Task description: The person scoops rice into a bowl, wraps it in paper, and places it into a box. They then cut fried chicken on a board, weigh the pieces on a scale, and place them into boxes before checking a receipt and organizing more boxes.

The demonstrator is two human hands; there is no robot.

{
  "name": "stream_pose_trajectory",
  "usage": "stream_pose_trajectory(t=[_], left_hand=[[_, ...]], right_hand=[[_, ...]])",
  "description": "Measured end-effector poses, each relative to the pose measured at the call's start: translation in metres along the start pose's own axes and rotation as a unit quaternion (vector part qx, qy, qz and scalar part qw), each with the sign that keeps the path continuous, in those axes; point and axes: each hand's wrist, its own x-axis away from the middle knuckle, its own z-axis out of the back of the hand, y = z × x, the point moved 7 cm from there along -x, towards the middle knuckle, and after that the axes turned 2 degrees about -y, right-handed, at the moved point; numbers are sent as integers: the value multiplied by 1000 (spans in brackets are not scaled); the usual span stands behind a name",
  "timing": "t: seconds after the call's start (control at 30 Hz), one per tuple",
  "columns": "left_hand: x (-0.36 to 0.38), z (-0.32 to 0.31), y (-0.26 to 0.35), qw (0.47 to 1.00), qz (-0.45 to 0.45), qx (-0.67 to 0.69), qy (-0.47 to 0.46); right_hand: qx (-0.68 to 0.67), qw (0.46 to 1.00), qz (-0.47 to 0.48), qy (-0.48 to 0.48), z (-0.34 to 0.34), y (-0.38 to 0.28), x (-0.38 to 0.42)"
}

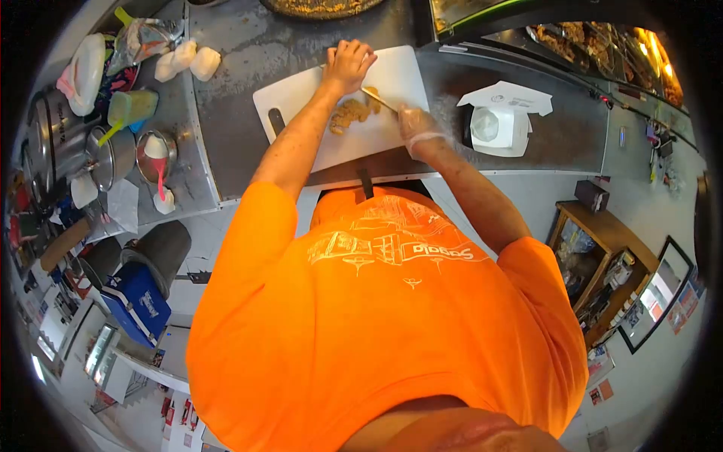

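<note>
A: Where is the food?

B: The brown pieces lie loosely grouped on the white cutting board, between the person's arms. One more piece sits just by the knife.

A: And the hands?

B: The right hand, in a thin clear glove, is closed around the knife's handle, with the blade angled toward the other hand. The bare left hand is set down near the board's far edge, fingers bent. Its palm is hidden, so I can't tell whether it pinches anything.

A: Why there?

B: My guess is that it steadies the board or a piece. The glove probably keeps the food clean.

A: What's around them?

B: An open white box stands on the counter right of the board, a clear plastic item inside; perhaps it's there for easy reach. To the left are a metal cup with a pink spoon and some white bundles.

A: Anything in the way?

B: The left forearm crosses the board and hides part of it. Past the box, the display case limits the far right side.
</note>
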Motion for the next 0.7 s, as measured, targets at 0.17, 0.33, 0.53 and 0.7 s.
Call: stream_pose_trajectory(t=[0.17,0.33,0.53,0.7], left_hand=[[-1,-2,-2,990,-16,-136,-25],[4,47,2,992,4,-27,127],[107,115,-10,960,74,39,269],[206,134,-33,945,170,0,278]], right_hand=[[-61,998,-14,-9,-25,3,-20],[-8,999,-9,31,27,7,-21],[140,968,13,208,59,-20,-13],[42,933,188,304,-7,-110,8]])
